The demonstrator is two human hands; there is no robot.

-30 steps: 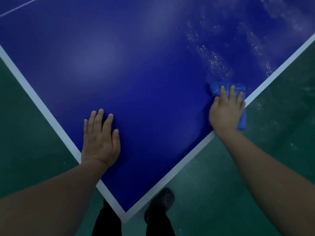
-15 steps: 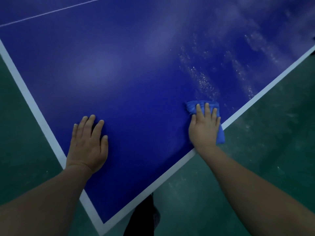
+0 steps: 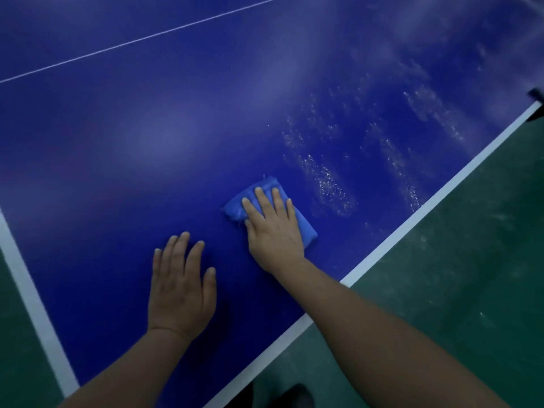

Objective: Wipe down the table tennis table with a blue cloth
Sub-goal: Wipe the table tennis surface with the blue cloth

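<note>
The table tennis table [image 3: 147, 142] is dark blue with white edge lines and fills most of the view. A folded blue cloth [image 3: 306, 228] lies on it near the right edge line. My right hand [image 3: 272, 228] presses flat on the cloth with straight fingers. My left hand [image 3: 179, 287] rests flat on the bare table surface just left of it, fingers spread. White speckled streaks [image 3: 326, 181] mark the surface to the right of the cloth and further back.
The white edge line [image 3: 412, 219] runs diagonally on the right, another white edge line [image 3: 32, 307] on the left. Green floor [image 3: 456, 275] lies beyond both. A thin white centre line [image 3: 141, 39] crosses the far surface. A dark shoe [image 3: 291, 396] shows at the bottom.
My right hand has slid the cloth leftward from the right edge line toward the table's middle, closer to my left hand. The view has shifted, and the table corner has left the frame.
</note>
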